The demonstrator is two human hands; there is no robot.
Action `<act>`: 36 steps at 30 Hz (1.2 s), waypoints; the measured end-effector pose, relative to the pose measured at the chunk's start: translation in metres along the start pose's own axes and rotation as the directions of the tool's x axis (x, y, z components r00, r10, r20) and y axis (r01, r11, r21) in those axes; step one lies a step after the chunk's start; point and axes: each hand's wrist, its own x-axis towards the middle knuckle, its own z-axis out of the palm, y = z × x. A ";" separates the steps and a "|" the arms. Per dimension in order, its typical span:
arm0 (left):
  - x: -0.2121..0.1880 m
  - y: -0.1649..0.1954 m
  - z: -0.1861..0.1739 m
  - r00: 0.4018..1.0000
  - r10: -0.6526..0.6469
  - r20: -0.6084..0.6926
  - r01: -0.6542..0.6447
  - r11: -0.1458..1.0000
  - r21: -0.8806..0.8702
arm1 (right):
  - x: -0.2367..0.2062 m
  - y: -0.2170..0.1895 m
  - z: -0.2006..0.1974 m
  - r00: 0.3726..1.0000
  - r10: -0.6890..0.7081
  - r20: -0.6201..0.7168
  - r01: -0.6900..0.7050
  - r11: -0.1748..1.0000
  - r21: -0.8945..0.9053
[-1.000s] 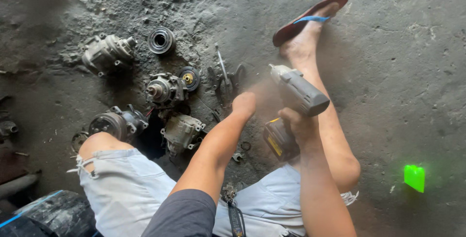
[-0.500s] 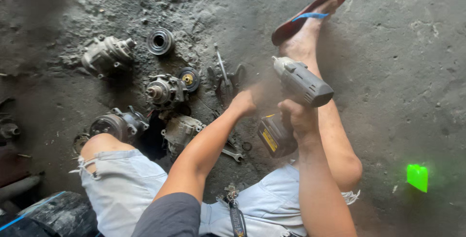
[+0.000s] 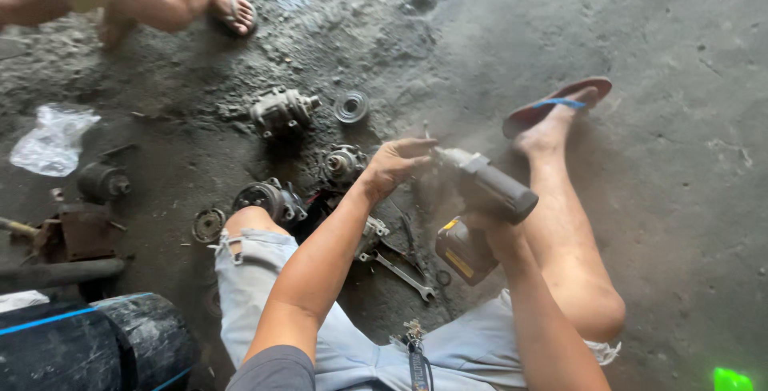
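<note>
I am watching my right hand [image 3: 486,227] gripping one cordless drill [image 3: 480,199] above my lap, fingers wrapped round its handle. Its grey body is running long from lower right to upper left, nose aiming up-left; a yellow label is showing on the dark battery below. My left hand [image 3: 396,163] is cupping the nose, fingers curled. One crumpled clear plastic bag [image 3: 52,139] is lying far left. Four metal motor parts [image 3: 282,111] are sitting on the floor, plus one wrench [image 3: 404,275].

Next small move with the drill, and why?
Probably bring the cordless driver nose down onto a part. The right hand holds its grip, the left hand is at its front end, and it is raised above the greasy parts on the floor.
</note>
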 end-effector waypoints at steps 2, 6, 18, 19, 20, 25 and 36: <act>-0.007 0.012 -0.009 0.999 -0.025 0.024 0.025 1.000 -0.007 | 0.003 0.008 0.003 0.999 -0.005 0.040 0.005 1.000 0.014; -0.013 0.029 -0.024 0.993 -0.102 0.056 0.095 0.988 0.120 | 0.006 0.022 -0.001 0.994 0.058 0.097 -0.062 0.997 0.042; -0.035 0.050 -0.024 0.987 -0.138 -0.076 0.157 0.896 0.415 | -0.006 0.028 0.052 0.909 0.271 0.316 -0.368 0.879 0.304; -0.038 0.049 -0.024 0.990 -0.125 -0.070 0.142 0.924 0.355 | -0.006 0.025 0.056 0.905 0.282 0.317 -0.380 0.872 0.308; -0.040 0.048 -0.026 0.990 -0.110 -0.092 0.137 0.917 0.374 | -0.007 0.022 0.060 0.901 0.293 0.320 -0.392 0.866 0.311; -0.052 0.029 -0.048 0.986 -0.076 -0.146 0.126 0.919 0.375 | -0.008 0.017 0.078 0.928 0.317 0.197 -0.344 0.931 0.120; -0.069 0.031 -0.165 0.912 0.015 -0.409 0.389 0.282 0.877 | 0.006 -0.004 0.139 0.958 0.246 0.144 -0.168 0.896 -0.411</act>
